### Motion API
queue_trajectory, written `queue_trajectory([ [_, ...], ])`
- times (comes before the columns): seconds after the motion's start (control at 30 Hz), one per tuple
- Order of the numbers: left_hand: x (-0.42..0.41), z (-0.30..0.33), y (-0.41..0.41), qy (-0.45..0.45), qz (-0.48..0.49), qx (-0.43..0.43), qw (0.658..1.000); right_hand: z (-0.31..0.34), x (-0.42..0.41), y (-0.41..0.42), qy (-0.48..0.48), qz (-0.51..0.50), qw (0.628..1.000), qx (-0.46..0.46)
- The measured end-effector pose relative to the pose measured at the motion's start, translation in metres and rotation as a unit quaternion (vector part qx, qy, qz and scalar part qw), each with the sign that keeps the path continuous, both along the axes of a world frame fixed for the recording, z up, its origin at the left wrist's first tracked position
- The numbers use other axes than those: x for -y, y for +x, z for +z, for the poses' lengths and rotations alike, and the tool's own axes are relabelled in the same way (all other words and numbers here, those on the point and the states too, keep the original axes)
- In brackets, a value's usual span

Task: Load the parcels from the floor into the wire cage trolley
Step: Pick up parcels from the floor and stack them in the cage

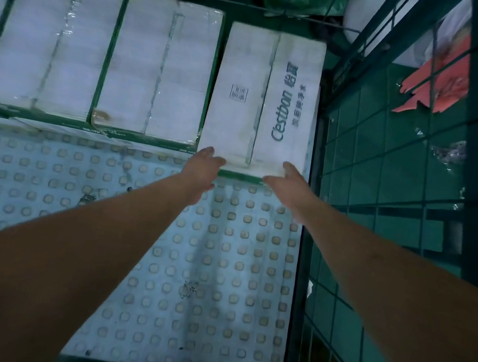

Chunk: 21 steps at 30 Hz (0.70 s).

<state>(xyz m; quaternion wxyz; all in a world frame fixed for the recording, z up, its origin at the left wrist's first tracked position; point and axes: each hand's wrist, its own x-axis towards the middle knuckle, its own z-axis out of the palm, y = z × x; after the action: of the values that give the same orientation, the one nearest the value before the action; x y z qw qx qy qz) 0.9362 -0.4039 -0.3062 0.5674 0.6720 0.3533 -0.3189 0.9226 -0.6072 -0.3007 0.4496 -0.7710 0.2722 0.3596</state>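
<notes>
Studded trolley floor (163,261) bears three white parcels (259,99).

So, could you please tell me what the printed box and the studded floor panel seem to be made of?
Box: probably matte white cardboard, given its taped centre seam and printed lettering. Panel: likely moulded plastic, pale blue with regular raised studs and a dull, scuffed surface.

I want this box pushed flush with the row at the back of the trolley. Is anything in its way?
Nothing visible. The box sits on the studded floor panel, both hands at its near end. It lies beside two wrapped boxes, the wire side to its right. The space behind it is dark.
</notes>
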Motion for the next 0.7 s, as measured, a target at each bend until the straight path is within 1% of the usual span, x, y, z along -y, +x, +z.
queue_trajectory([
  [0.1, -0.006, 0.003, 0.017, 0.011, -0.03, 0.04, 0.999, 0.003, -0.007, 0.021, 0.002, 0.029, 0.999, 0.019],
  [0.13, -0.008, 0.004, 0.018, 0.021, -0.047, 0.039, 0.998, 0.001, -0.011, 0.024, 0.01, 0.028, 0.999, 0.013],
  [0.2, -0.011, 0.002, 0.011, 0.006, -0.074, 0.036, 0.997, 0.003, -0.019, 0.019, 0.024, 0.025, 0.999, 0.0],
  [0.23, -0.014, 0.003, 0.004, -0.001, -0.071, 0.039, 0.997, 0.006, -0.025, 0.012, 0.022, 0.029, 0.999, -0.002],
  [0.47, -0.044, 0.024, -0.051, -0.026, 0.015, 0.009, 1.0, 0.02, -0.054, -0.042, 0.041, 0.011, 0.998, -0.053],
  [0.53, -0.056, 0.044, -0.07, -0.032, 0.053, 0.005, 0.998, 0.039, -0.07, -0.059, 0.05, 0.006, 0.997, -0.061],
  [0.63, -0.075, 0.089, -0.106, -0.054, 0.102, -0.002, 0.993, 0.085, -0.097, -0.084, 0.062, 0.009, 0.996, -0.066],
  [0.7, -0.091, 0.134, -0.134, -0.062, 0.134, 0.0, 0.989, 0.13, -0.12, -0.101, 0.081, 0.002, 0.995, -0.062],
])
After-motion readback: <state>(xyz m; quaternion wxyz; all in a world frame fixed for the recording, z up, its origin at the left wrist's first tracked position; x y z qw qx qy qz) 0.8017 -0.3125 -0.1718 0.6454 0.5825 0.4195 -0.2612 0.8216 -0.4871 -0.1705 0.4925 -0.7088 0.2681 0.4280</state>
